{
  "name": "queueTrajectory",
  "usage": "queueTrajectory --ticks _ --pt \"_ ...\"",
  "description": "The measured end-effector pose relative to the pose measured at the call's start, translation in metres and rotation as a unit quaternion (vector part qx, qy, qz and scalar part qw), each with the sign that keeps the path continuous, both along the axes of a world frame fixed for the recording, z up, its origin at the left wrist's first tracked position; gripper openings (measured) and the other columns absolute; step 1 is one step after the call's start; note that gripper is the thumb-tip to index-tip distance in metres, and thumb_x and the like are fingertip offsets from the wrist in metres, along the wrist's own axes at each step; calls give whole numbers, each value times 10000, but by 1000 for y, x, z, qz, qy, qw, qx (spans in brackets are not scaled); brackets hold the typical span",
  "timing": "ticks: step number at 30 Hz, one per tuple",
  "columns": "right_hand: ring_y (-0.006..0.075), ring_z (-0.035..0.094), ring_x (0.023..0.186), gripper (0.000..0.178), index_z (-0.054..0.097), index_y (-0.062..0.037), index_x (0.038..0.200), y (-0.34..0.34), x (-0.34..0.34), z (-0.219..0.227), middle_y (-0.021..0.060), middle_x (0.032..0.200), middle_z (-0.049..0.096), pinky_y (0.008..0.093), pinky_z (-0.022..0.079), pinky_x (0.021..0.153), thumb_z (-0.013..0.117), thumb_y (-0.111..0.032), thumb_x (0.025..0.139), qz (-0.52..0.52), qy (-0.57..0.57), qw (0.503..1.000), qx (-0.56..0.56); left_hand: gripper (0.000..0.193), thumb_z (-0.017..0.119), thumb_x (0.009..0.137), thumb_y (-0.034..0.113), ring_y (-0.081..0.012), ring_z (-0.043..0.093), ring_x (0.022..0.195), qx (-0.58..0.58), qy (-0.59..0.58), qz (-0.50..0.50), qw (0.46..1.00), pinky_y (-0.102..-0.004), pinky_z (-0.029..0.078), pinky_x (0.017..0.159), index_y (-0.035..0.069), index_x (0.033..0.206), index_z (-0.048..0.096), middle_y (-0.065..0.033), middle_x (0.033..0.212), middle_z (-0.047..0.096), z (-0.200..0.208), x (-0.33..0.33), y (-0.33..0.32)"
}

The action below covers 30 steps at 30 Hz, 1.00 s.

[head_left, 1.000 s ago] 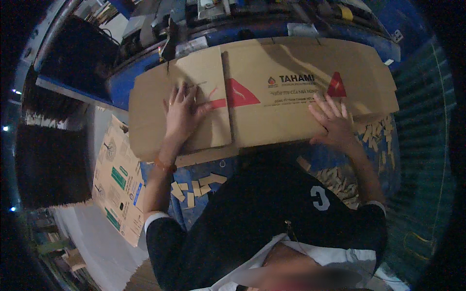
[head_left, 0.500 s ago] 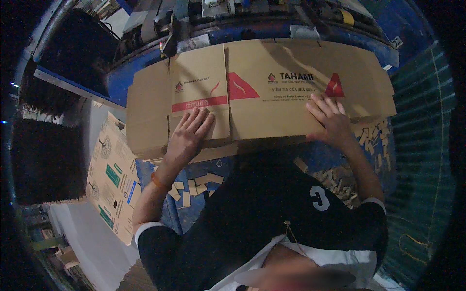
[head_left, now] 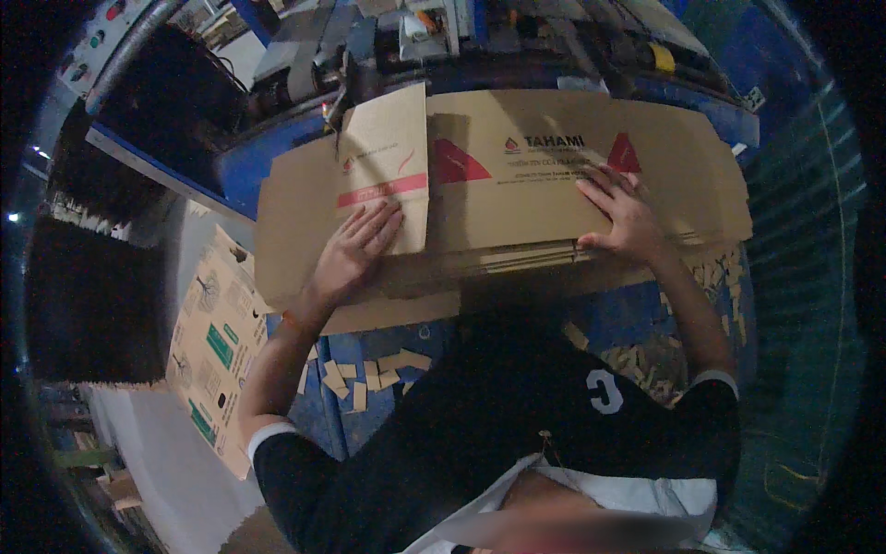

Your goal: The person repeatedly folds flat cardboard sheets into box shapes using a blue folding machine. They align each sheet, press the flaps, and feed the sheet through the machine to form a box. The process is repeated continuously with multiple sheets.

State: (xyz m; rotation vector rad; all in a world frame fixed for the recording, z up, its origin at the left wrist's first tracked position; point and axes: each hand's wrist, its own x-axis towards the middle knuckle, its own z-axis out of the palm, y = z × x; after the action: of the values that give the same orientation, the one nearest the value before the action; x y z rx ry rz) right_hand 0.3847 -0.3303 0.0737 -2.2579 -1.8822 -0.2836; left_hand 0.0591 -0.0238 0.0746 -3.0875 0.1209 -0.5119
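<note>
A flattened brown cardboard box with red and black print lies across a blue machine table in front of me. Several more flat sheets show as layered edges along its near side. My left hand rests with fingers extended on the box's folded left panel, which stands slightly raised and casts a shadow. On the right part of the box lies my right hand, its fingers stretched out over the printed face and its thumb apart, near the front edge.
Beyond the box runs a machine with dark rollers. Cardboard scraps litter the blue surface nearer me. At the left leans a printed cardboard sheet beside dark bristly blocks. A green corrugated wall stands at the right.
The left panel has lifted off the box and tilted up. The sheets have shifted slightly, exposing layered edges at the front. Both hands stay on the cardboard, the right slightly lower on the print.
</note>
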Motion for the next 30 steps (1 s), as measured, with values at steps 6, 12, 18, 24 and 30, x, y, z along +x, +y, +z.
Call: queueTrajectory --ticks 6,12,18,24,30 --pt "312 314 1332 805 485 -112 1328 69 64 15 106 1434 374 438 239 1110 674 -580 700 -75 58 994 -52 541 492 795 42 -319 490 1195 -98 -94 32 990 -453 376 1031 88 1333 458 -119 1332 487 2 57 55" --pt "348 370 1293 739 465 -95 1335 139 120 6 139 1400 414 435 293 1080 617 -554 777 -141 66 987 -48 591 559 766 33 -323 450 1226 -26 -130 93 987 -448 365 1026 119 1342 455 -132 1302 500 2 132 95" --pt "341 481 1186 655 484 -59 1302 169 110 -16 171 1259 538 430 377 1013 605 -489 822 -185 -108 972 98 590 630 814 103 -356 408 1260 -75 -261 174 947 -482 282 1063 60 1362 415 -174 1334 470 6 109 43" --pt "334 535 1124 580 505 -31 1270 -7 120 -27 210 1204 561 397 411 961 593 -413 841 -351 104 908 206 690 571 911 255 -371 216 1369 -263 -539 488 634 -445 161 1114 -79 1402 220 -273 1453 247 -28 -37 0" --pt "348 515 1160 516 470 -37 1311 -129 142 -76 211 1276 522 424 409 963 558 -297 874 -525 89 824 192 859 574 884 437 -494 37 1371 -280 -285 666 630 -508 99 1110 -95 1411 151 -409 1430 63 -73 -39 -28"
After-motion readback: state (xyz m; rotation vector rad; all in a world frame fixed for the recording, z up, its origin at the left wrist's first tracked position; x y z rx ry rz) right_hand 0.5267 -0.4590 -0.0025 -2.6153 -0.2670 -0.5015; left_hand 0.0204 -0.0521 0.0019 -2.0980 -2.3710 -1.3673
